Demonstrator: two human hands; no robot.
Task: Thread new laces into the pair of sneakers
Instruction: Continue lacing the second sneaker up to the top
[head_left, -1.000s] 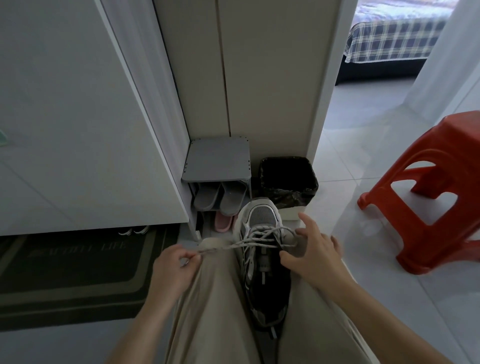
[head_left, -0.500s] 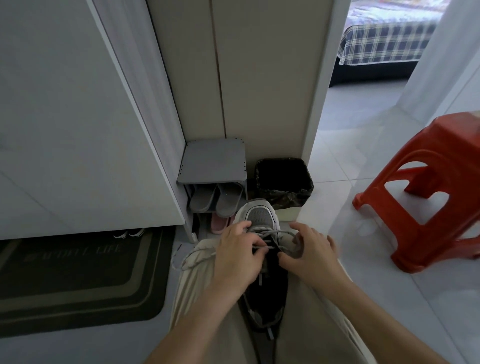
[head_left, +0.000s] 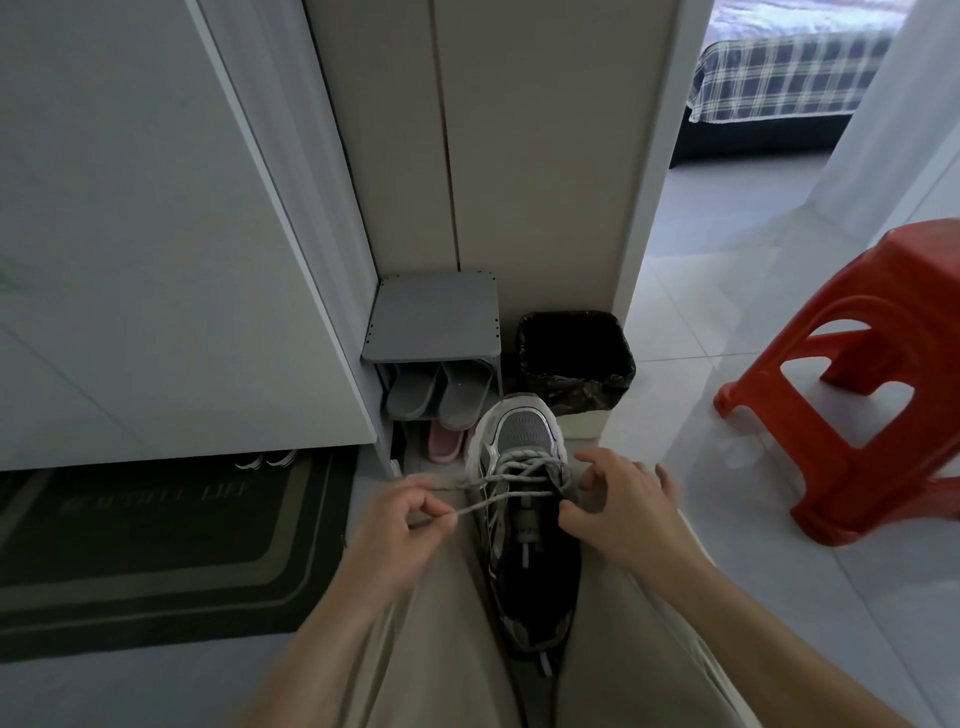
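Left hand (head_left: 400, 525) pinches the lace (head_left: 519, 460) taut, right hand (head_left: 623, 514) curls beside the sneaker (head_left: 522, 428), grip unclear; overpulling may unthread the opposite end.

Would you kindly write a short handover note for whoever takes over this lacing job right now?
Left hand: pinches a free strand of the lace, drawn out to the left.
Right hand: thumb and fingers hold the sneaker at its right eyelet edge.
Sneaker: wedged between the person's legs, toe pointing away.
Done: lace crosses the front eyelet rows near the toe.
Left: thread the upper rows, where no lace runs yet, then the second sneaker, which I cannot pick out here.
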